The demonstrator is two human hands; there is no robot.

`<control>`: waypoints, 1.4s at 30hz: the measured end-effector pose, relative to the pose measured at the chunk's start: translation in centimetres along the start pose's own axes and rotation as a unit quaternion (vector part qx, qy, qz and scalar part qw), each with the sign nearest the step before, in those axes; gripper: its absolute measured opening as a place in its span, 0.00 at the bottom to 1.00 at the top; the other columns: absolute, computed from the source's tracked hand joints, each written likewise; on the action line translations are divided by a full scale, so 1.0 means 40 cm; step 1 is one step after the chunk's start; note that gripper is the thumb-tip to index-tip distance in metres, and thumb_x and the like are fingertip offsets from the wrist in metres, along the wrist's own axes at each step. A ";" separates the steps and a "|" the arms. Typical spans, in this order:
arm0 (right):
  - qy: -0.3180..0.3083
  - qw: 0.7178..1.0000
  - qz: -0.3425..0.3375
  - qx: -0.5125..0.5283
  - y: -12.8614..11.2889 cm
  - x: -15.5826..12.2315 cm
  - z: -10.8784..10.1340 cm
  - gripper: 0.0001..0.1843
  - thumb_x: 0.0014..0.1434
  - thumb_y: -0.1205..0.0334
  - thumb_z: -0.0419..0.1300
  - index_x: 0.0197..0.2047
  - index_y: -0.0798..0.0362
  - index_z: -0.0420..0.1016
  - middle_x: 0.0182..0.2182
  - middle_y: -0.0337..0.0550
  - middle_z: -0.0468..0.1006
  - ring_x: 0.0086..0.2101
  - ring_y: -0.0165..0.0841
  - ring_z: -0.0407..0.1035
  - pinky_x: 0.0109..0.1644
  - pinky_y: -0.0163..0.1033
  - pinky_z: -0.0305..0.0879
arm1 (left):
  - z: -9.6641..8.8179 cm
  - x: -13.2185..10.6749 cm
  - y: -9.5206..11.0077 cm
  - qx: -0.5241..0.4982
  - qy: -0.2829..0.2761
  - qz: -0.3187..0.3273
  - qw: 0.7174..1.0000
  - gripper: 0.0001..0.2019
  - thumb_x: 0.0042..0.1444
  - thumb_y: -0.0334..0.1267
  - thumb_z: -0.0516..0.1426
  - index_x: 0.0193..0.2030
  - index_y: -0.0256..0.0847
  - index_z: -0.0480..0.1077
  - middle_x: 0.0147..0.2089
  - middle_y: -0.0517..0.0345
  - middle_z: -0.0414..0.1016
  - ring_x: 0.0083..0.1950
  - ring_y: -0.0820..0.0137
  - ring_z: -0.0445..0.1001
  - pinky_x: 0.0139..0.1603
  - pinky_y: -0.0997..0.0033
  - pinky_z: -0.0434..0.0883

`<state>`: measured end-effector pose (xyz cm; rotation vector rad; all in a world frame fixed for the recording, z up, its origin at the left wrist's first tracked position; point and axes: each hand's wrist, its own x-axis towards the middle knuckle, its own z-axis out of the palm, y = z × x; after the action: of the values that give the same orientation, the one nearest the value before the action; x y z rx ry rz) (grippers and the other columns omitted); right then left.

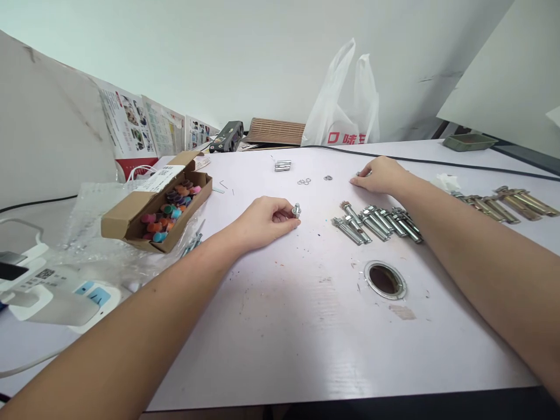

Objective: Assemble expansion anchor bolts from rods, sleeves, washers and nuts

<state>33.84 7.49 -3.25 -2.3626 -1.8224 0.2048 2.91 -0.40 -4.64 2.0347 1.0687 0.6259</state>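
- Head view, looking forward and down over a pale worktop (280,350) with two bare hands reaching in from the lower corners
- The left hand (269,223) is mostly closed: fingers curled, thumb and forefinger pinching a small metal bolt (296,209)
- That bolt is near the middle of the worktop, roughly upright at the fingertips, with a wider collar low on it; whether its lower end touches the surface cannot be told
- The right hand (380,175) is farther back and to the right, fingers bent down and thumb drawn in towards them, low over the worktop
- A small shiny piece (358,174) shows at the right fingertips, mostly hidden; whether it is gripped or only touched cannot be told
- Just left of the right hand lies a little cluster of dark rings (328,178), then some loose thin rings (304,182), then a few metal sleeves (282,165) side by side
- In front of the right hand, a group of silver bolts (376,223) lies on the worktop, partly behind the forearm; brassy bolts (518,204) lie beyond that arm
- Left of the left hand, an open cardboard box (126,219) holds colourful caps (170,210)
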 end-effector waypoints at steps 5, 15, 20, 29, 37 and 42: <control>-0.015 1.000 -0.018 0.011 -0.026 -0.028 -0.028 0.10 0.55 0.55 0.68 0.32 0.55 0.80 0.38 0.52 0.80 0.38 0.43 0.72 0.40 0.46 0.66 | 0.002 0.001 0.007 -0.006 0.002 -0.006 1.000 0.12 0.53 0.45 0.62 0.34 0.36 0.75 0.32 0.56 0.76 0.34 0.72 0.71 0.36 0.70 0.68; -0.148 0.877 -0.388 0.240 -0.210 -0.274 -0.083 0.12 0.57 0.54 0.66 0.42 0.50 0.83 0.36 0.42 0.82 0.35 0.34 0.73 0.37 0.38 0.66 | -0.005 0.001 0.001 0.009 -0.010 0.028 1.000 0.13 0.56 0.46 0.61 0.36 0.37 0.76 0.33 0.56 0.78 0.35 0.70 0.72 0.36 0.70 0.67; -0.091 0.865 -0.437 0.231 -0.218 -0.293 -0.055 0.10 0.60 0.62 0.62 0.41 0.51 0.84 0.37 0.43 0.82 0.37 0.35 0.73 0.40 0.39 0.65 | -0.005 0.001 0.001 0.026 0.000 0.028 0.999 0.12 0.56 0.45 0.60 0.37 0.37 0.76 0.31 0.59 0.76 0.33 0.71 0.71 0.35 0.71 0.65; -0.017 0.903 -0.428 0.031 -0.257 -0.337 -0.078 0.10 0.62 0.63 0.59 0.36 0.51 0.84 0.31 0.49 0.79 0.35 0.40 0.70 0.37 0.41 0.58 | -0.005 0.003 0.005 0.048 -0.015 0.053 0.997 0.11 0.59 0.44 0.57 0.36 0.38 0.74 0.32 0.61 0.75 0.35 0.70 0.70 0.38 0.70 0.65; 0.018 0.910 -0.414 0.004 -0.244 -0.340 -0.057 0.29 0.63 0.36 0.54 0.40 0.56 0.77 0.28 0.50 0.75 0.29 0.38 0.66 0.31 0.40 0.52 | -0.011 -0.001 -0.003 0.075 -0.006 0.048 0.996 0.16 0.58 0.44 0.56 0.24 0.39 0.59 0.23 0.66 0.57 0.28 0.76 0.56 0.28 0.72 0.54; -0.015 0.917 -0.397 0.040 -0.220 -0.335 -0.078 0.31 0.64 0.37 0.52 0.22 0.53 0.65 0.16 0.38 0.58 0.19 0.27 0.47 0.27 0.39 0.43 | -0.011 0.001 -0.001 0.050 -0.012 0.053 0.997 0.13 0.58 0.45 0.57 0.29 0.38 0.67 0.27 0.63 0.67 0.30 0.74 0.64 0.32 0.71 0.61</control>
<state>22.75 -3.40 1.81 -1.3940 -2.5386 0.2017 2.61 -0.20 -4.42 2.1915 1.0018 0.6100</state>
